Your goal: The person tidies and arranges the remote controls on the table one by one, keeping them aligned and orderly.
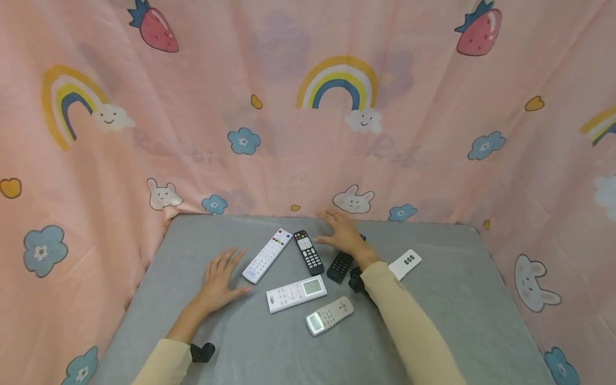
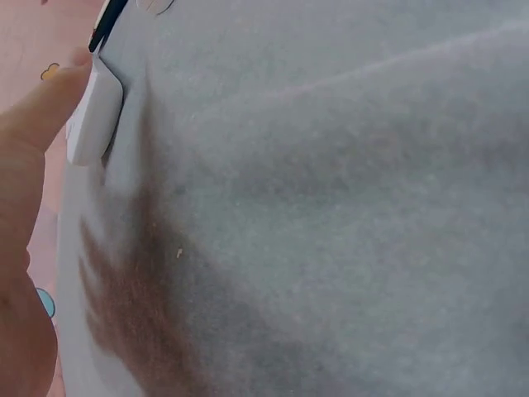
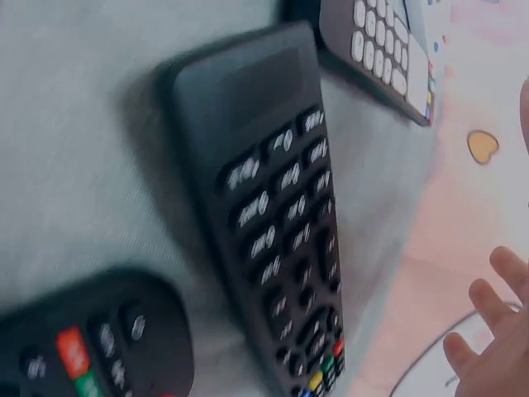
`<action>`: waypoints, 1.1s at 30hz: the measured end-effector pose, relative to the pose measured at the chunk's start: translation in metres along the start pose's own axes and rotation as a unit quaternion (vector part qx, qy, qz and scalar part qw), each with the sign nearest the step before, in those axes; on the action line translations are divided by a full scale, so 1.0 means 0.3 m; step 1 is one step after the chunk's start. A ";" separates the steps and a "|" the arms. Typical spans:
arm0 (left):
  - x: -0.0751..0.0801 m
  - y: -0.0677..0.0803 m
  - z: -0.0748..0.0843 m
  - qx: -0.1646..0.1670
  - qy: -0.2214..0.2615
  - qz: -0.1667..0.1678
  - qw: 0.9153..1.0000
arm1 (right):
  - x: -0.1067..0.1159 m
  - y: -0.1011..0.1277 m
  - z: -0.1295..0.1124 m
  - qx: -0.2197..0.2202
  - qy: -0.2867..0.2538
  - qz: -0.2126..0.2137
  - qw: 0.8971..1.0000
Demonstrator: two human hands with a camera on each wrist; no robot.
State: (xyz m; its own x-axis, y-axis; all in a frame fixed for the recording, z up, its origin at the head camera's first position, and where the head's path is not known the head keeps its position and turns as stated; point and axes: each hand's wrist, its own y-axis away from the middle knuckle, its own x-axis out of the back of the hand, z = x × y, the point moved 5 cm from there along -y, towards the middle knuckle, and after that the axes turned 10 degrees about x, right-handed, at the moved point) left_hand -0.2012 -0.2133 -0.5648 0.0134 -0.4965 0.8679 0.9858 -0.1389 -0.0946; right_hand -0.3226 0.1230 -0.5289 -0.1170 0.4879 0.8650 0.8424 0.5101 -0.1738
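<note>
On the grey felt-like table mat [image 1: 202,342], the person's left hand [image 1: 218,280] lies flat near the left side, fingers straight and spread, grasping nothing. Just right of it, a long white remote with many small grey buttons [image 1: 267,255] lies slanted, its far end tipped to the right; in the left wrist view a fingertip [image 2: 50,99] is at the edge of this white remote's [image 2: 95,116] end, though whether it actually touches cannot be told. Nearer and to the right lies a white remote with a small screen [image 1: 296,293], almost crosswise, and nearer still a smaller cream remote with a grey display [image 1: 329,315].

Farther back, in the middle, a slim black remote with a white round pad [image 1: 308,252] points towards the pink cartoon-print curtain [image 1: 308,107]. Right of it lies a wider black remote with rows of pale buttons [image 1: 341,266], its far end covered by the right hand [image 1: 343,235]. That hand is over it with fingers spread and relaxed, not curled round it; contact cannot be told. The right wrist view shows this black remote [image 3: 273,207] close up and blurred, with the fingers [image 3: 496,331] loose at the lower right.

At the far right, beside the cream sleeve [image 1: 409,326], lies a small white remote with three dark buttons [image 1: 405,264].
</note>
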 end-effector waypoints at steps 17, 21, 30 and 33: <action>-0.025 0.004 -0.039 0.038 0.033 -0.003 0.999 | -0.157 -0.091 -0.093 -0.032 -0.008 -0.037 0.999; -0.030 0.001 -0.040 0.039 0.032 0.000 0.999 | -0.184 -0.105 -0.112 -0.037 0.007 -0.070 0.997; -0.039 -0.013 -0.051 0.047 0.036 0.014 0.998 | -0.229 -0.133 -0.145 -0.053 0.008 -0.088 0.995; -0.041 -0.020 -0.053 0.050 0.037 0.021 0.998 | -0.236 -0.135 -0.155 -0.060 0.012 -0.077 0.995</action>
State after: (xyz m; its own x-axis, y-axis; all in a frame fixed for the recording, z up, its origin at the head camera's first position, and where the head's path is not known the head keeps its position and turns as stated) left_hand -0.2099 -0.2200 -0.5828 0.0454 -0.5617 0.8261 0.9965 -0.0332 -0.0773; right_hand -0.3240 0.0349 -0.5612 -0.2388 0.3930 0.8880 0.8726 0.4880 0.0187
